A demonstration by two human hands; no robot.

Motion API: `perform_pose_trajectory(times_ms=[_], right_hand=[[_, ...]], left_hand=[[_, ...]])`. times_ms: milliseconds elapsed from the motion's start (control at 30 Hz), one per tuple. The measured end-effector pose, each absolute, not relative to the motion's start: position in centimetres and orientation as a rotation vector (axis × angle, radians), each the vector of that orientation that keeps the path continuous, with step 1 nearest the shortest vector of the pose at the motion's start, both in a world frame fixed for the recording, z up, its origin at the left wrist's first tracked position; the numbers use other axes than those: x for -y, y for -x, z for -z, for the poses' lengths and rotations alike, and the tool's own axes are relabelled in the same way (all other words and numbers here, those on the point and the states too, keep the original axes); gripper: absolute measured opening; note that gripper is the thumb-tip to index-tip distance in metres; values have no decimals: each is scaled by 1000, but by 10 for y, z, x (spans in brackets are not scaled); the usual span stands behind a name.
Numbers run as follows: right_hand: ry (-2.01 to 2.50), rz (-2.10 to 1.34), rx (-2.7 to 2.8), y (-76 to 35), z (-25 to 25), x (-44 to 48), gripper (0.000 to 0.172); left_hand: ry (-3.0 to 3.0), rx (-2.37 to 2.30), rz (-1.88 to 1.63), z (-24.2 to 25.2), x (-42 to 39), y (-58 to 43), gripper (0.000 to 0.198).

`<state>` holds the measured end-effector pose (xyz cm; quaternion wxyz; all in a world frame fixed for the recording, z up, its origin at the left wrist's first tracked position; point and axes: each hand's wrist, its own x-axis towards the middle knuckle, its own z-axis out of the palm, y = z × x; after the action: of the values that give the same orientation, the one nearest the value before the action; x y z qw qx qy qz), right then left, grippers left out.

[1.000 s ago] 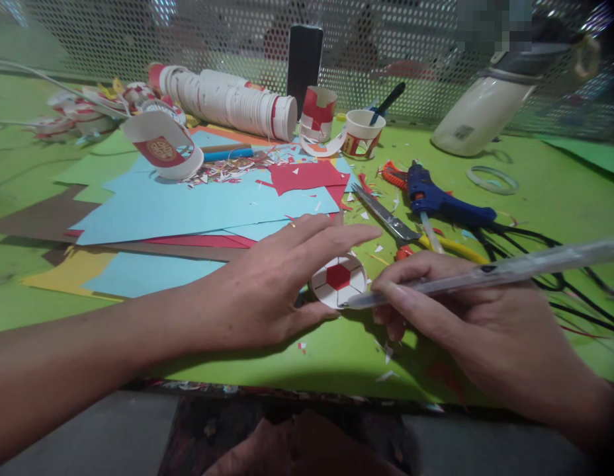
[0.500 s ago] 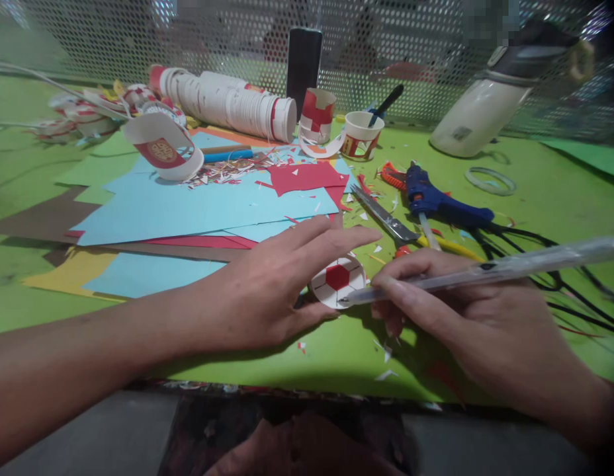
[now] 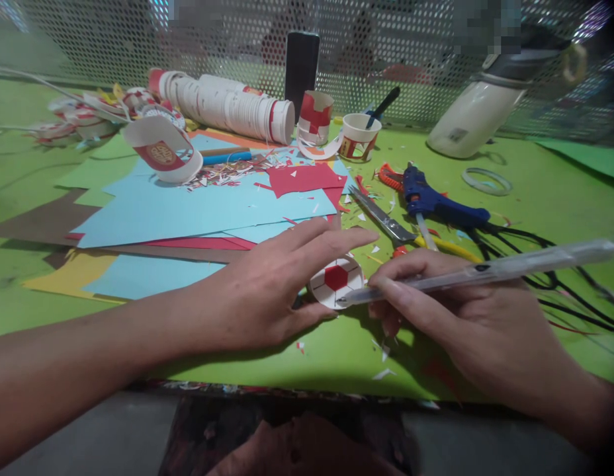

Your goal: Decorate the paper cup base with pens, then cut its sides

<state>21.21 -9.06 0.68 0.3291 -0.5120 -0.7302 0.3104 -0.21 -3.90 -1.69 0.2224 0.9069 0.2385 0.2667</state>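
Note:
A small round white paper disc [image 3: 335, 278] bears a red hexagon with dark lines running out to its edge. My left hand [image 3: 274, 284] holds it from the left, thumb at the near rim and fingers along the far side, the index finger stretched over to the right. In my right hand [image 3: 470, 324] is a clear pen [image 3: 528, 266], pinched between thumb and fingers. Its tip rests at the lower part of the disc, by one of the lines. What lies under the disc is mostly hidden by my fingers.
Coloured paper sheets [image 3: 198, 205] and paper scraps lie left and behind. Scissors [image 3: 384, 217], a blue glue gun [image 3: 436, 198] and black cables lie right. Farther back are stacked paper cups [image 3: 227, 109], a cut cup [image 3: 163, 149], a phone [image 3: 302, 73] and a bottle [image 3: 478, 116].
Almost nothing differs. The view has shifted very slightly, and both hands, the disc and the pen tip keep the same places relative to each other.

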Motion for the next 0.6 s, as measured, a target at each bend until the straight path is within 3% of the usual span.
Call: perform_pose_trajectory(times_ms=[600], right_hand=[[1235, -1004, 1484, -227, -4, 89, 15]], left_hand=[[-2516, -715, -704, 15, 40, 2, 72]])
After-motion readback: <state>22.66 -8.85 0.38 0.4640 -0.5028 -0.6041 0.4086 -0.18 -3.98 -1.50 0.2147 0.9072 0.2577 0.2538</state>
